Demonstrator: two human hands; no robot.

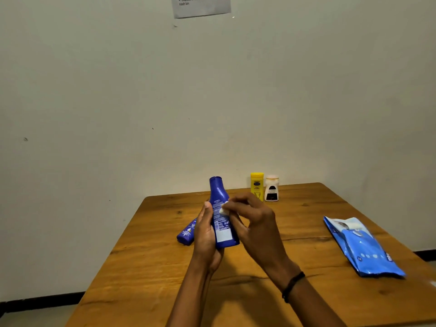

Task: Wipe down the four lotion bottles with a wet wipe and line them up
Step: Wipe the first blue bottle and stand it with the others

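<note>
Left hand (pixel 205 234) wraps the blue bottle (pixel 221 215), cap up, above the table (pixel 151 260) — right hand (pixel 253 223) pinches a white wipe (pixel 223 209) against its label. Second blue bottle (pixel 187 233) lies behind; yellow bottle (pixel 257 185) and white bottle (pixel 271 188) stand together at the far edge — wipes pack (pixel 361 246) right.

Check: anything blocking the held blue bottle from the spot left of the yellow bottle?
Nothing visible on the table. Only the right hand, pinching the wipe against the held blue bottle, sits between it and the yellow bottle.
</note>
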